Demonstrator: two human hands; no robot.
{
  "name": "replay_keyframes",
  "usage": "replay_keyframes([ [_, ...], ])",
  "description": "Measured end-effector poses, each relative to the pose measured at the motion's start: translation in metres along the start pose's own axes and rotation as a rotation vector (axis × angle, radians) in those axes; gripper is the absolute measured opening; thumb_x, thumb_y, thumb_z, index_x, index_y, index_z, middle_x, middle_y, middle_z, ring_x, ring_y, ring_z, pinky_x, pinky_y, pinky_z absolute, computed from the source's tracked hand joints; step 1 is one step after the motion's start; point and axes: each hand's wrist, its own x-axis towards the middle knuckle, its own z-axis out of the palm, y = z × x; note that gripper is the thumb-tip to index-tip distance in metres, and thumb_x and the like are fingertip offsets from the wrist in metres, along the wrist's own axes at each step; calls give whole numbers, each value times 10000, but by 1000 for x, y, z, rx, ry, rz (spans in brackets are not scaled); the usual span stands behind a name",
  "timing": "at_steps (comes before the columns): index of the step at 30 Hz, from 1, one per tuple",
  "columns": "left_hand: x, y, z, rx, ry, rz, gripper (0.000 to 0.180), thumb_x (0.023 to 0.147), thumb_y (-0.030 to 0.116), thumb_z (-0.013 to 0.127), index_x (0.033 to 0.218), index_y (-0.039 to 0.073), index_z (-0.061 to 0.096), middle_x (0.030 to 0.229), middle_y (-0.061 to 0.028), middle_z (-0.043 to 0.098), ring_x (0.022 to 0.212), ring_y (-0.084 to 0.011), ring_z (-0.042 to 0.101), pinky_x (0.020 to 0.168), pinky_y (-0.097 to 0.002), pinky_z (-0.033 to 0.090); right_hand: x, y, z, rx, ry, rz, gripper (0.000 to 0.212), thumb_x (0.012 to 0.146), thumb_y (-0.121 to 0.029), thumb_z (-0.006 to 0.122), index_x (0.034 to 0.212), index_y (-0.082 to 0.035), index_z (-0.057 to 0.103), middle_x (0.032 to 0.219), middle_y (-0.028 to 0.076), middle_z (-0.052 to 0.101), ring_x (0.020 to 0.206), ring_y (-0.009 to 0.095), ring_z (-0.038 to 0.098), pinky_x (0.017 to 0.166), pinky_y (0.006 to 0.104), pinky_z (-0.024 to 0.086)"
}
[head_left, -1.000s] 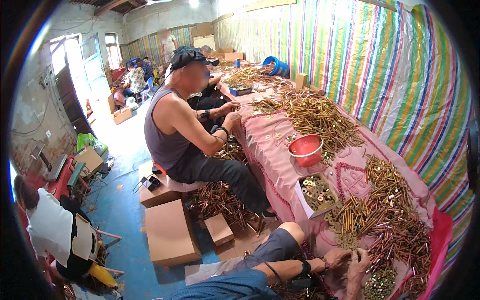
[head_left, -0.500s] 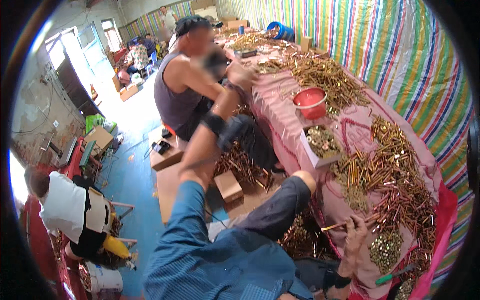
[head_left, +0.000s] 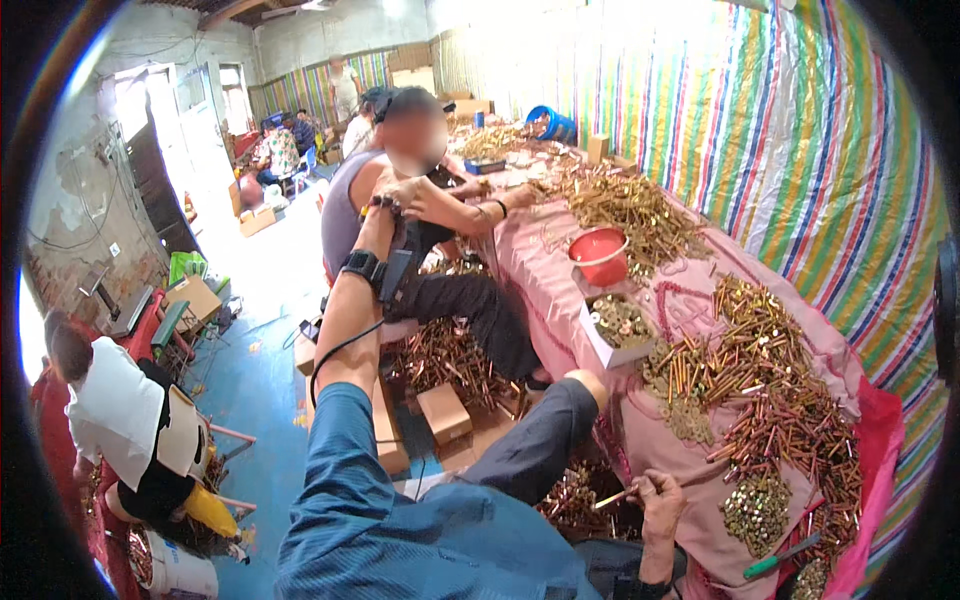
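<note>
Right hand grips a thin rod at the edge of a littered pink table

At far left, a seated person in a white top bends forward, with a white bucket just below. Further right, a co-worker in a grey sleeveless shirt sits beside the table. The left hand is raised on an outstretched arm, in front of the co-worker's chest; how far its fingers are open, whether it holds anything and whether it touches the co-worker, I cannot tell. Below it, a small cardboard box lies beside a heap of metal rods on the floor.

Near the table's edge, the right hand has its fingers closed on one thin rod, whose pale end sticks out to the left. Beyond it on the pink cloth stand a red bowl and a white open box of washers. Furthest right come a pile of nuts, a green-handled tool and a broad spread of rods, below a striped sheet.
</note>
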Motion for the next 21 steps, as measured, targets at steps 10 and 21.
replay_keyframes([
  [10, -68, 38, -24, 261, 321, -199, 348, 1005, 127, 414, 1258, 36, 636, 1074, -168, 720, 844, -247, 706, 723, -342, 560, -17, 12, 16, 92, -49, 93, 223, 930, -126, 722, 1070, 22, 631, 907, 111, 722, 746, 162, 707, 610, 291, 618],
  [21, -26, -21, -126, 529, 273, -182, 356, 1037, 291, 420, 1244, 92, 631, 1133, -118, 709, 1051, -244, 664, 881, -414, 526, -13, 27, 33, 160, -106, 117, 197, 936, -120, 712, 1074, -1, 635, 914, 104, 727, 754, 172, 712, 628, 297, 622],
])
